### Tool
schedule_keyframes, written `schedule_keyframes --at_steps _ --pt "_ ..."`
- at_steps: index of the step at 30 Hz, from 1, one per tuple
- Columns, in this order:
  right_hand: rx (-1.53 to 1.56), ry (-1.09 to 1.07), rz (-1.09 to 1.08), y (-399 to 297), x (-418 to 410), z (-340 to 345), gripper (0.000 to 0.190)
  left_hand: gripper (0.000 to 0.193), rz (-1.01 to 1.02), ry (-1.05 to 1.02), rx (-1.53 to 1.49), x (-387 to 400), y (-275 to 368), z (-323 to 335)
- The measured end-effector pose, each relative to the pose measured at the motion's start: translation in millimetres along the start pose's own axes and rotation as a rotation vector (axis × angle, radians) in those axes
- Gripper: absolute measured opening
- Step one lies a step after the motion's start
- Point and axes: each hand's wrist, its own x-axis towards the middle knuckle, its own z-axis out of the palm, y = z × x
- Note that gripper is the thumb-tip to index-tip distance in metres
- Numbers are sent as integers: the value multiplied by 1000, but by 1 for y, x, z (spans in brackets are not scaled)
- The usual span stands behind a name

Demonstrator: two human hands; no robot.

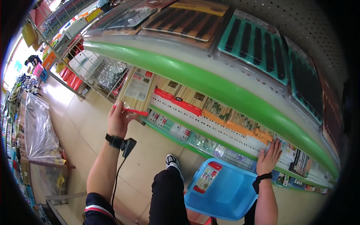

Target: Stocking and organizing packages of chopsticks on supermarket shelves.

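Between its thumb and fingers, my left hand pinches the red bottom edge of a clear pack of wooden sticks at the left end of the shelf. My right hand lies with fingers spread against the front of an orange-edged pack farther right on that shelf, not gripping it. Red-edged packs of sticks and more orange-edged packs stand between the hands. Below my right hand is a blue plastic basin with one small red-and-clear pack inside.
A green shelf edge curves above the packs, with carded black goods over it. A lower shelf holds small packets. Wire racks stand at upper left, and a plastic-covered stack at left. A person bends far off.
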Motion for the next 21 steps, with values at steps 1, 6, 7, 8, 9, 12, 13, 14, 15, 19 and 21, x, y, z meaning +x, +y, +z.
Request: schedule_keyframes --at_steps 1,6,7,8,9,12,13,14,15,19,21 --pt "-9 -7 -1 0 0 0 61 24 1 9 23 13 -1 6" --pt "4 -44 28 -4 1 -5 61 42 38 48 124 82 -6 21" --pt "2 -47 27 -5 1 -5 61 42 35 50 124 91 -10 24" --pt "2 -63 29 -7 1 -6 62 50 119 135 383 97 -14 26" --pt "-4 -77 34 -8 1 -7 62 59 201 215 639 106 -23 25" --pt "40 -131 43 -13 4 -13 63 62 524 95 1163 119 -47 5" --pt "32 -133 46 -12 3 -12 63 59 658 33 1553 116 -52 9" --pt "32 -106 38 -10 3 -10 64 51 607 26 1555 114 -59 16" --pt "38 -79 27 -9 2 -9 64 51 603 25 1555 114 -59 19" --pt "30 1 -28 -4 -1 0 64 48 463 -127 1679 120 -60 22" --pt "3 61 -86 -2 -2 4 63 49 429 -175 1697 127 -60 17"
